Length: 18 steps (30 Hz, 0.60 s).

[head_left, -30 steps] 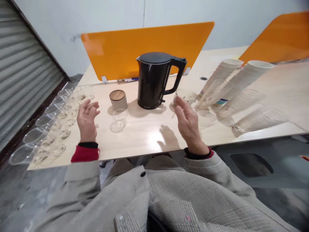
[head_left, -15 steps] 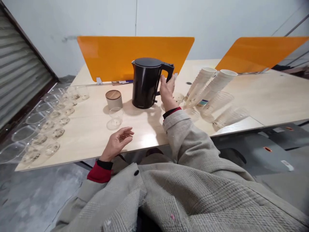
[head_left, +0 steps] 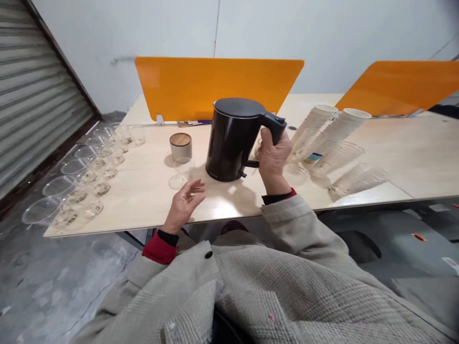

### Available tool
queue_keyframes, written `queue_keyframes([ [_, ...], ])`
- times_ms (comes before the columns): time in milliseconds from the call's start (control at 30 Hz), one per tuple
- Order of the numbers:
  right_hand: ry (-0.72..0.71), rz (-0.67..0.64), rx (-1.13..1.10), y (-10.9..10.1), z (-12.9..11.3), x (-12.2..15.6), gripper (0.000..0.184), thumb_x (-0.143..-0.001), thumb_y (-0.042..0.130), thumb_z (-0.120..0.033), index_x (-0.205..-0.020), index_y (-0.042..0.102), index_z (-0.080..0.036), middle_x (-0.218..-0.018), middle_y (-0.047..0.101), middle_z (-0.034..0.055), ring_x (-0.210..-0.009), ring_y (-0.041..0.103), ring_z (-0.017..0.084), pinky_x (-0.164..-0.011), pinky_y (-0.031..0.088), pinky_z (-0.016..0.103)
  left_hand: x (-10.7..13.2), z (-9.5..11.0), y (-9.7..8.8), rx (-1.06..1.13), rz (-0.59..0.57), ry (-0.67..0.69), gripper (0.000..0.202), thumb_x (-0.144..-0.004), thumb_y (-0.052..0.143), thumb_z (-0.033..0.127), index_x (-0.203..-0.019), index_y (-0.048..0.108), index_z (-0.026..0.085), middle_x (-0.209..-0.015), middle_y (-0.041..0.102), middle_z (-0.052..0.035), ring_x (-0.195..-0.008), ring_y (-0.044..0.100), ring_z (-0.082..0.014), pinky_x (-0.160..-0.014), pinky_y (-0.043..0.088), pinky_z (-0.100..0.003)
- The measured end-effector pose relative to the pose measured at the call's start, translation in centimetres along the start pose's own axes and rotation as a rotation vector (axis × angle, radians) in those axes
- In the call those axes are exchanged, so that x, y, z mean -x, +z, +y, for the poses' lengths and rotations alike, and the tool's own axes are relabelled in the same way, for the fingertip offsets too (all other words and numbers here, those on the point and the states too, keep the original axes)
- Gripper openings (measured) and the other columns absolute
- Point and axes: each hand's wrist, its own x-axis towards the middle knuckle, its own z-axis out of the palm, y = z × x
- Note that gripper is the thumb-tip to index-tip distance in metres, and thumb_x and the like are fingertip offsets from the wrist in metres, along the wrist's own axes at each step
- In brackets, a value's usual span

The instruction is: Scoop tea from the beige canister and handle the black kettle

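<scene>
My right hand (head_left: 275, 155) is wrapped round the handle of a black electric kettle (head_left: 231, 143), which tilts slightly with its spout to the left. Near the table's front edge, my left hand (head_left: 184, 203) is open, its fingers apart and nothing in them. A clear plastic cup (head_left: 182, 171) stands just beyond the left fingertips; I cannot tell whether they touch it. Behind that cup is a small pale canister (head_left: 181, 148) with a wooden lid. A glass vessel behind the kettle and right hand is mostly hidden.
Rows of clear cups (head_left: 77, 193) with dark bits in their bottoms line the table's left side. Stacks of paper cups (head_left: 333, 126) and stacked clear plastic cups (head_left: 358, 181) stand at the right. Orange dividers (head_left: 218, 86) rise along the back of the table (head_left: 143, 210).
The kettle has come nearer to me in my right hand and leans more. My left hand has moved slightly towards the clear cup. The whole view has shifted somewhat left.
</scene>
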Motion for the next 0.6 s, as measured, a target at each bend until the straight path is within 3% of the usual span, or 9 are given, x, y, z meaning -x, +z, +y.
queue_keyframes([
  [100,0.048,0.03,-0.025,-2.4,-2.4,1.6,0.04,-0.096,0.072,-0.064,-0.091,0.063,-0.026,-0.07,0.053,-0.0057,-0.062,0.059,0.014,-0.051,0.044,0.025,-0.9,0.0,1.7,-0.026,0.072,0.087,0.084,-0.085,0.084,0.061,-0.155,0.055,0.024,-0.168,0.051,-0.0197,-0.151,0.054,-0.037,-0.114,0.055,-0.053],
  [233,0.063,0.005,-0.167,-5.1,-5.5,2.9,0.048,-0.082,0.087,-0.058,-0.074,0.052,-0.026,-0.057,0.038,-0.011,-0.045,0.035,0.007,-0.042,0.028,0.023,-2.5,-0.3,3.8,0.015,0.063,0.068,0.101,-0.084,0.083,0.068,-0.167,0.042,0.026,-0.178,0.038,-0.0191,-0.164,0.037,-0.0398,-0.125,0.043,-0.058],
  [333,0.065,-0.074,-0.171,-6.5,-7.9,3.3,0.04,-0.08,0.09,-0.045,-0.075,0.056,-0.025,-0.057,0.044,-0.0099,-0.046,0.038,0.007,-0.04,0.028,0.023,-3.2,-0.1,4.6,0.163,-0.06,0.052,0.099,-0.084,0.082,0.069,-0.165,0.046,0.024,-0.171,0.048,-0.0174,-0.159,0.043,-0.0379,-0.123,0.047,-0.051],
  [433,0.066,-0.139,-0.109,-7.2,-10.0,3.3,0.034,-0.082,0.088,-0.039,-0.074,0.058,-0.024,-0.058,0.049,-0.0082,-0.046,0.041,0.007,-0.041,0.029,0.024,-3.2,0.2,4.8,0.216,-0.153,0.066,0.095,-0.08,0.087,0.067,-0.157,0.055,0.021,-0.154,0.064,-0.016,-0.143,0.059,-0.0355,-0.11,0.056,-0.043],
  [600,0.033,-0.278,0.046,-7.2,-12.8,3.0,0.02,-0.09,0.079,-0.028,-0.078,0.064,-0.023,-0.059,0.051,-0.0065,-0.048,0.044,0.008,-0.044,0.03,0.024,-2.5,0.3,4.8,0.238,-0.148,0.056,0.097,-0.071,0.09,0.072,-0.146,0.063,0.017,-0.134,0.073,-0.0159,-0.125,0.068,-0.032,-0.09,0.061,-0.035],
])
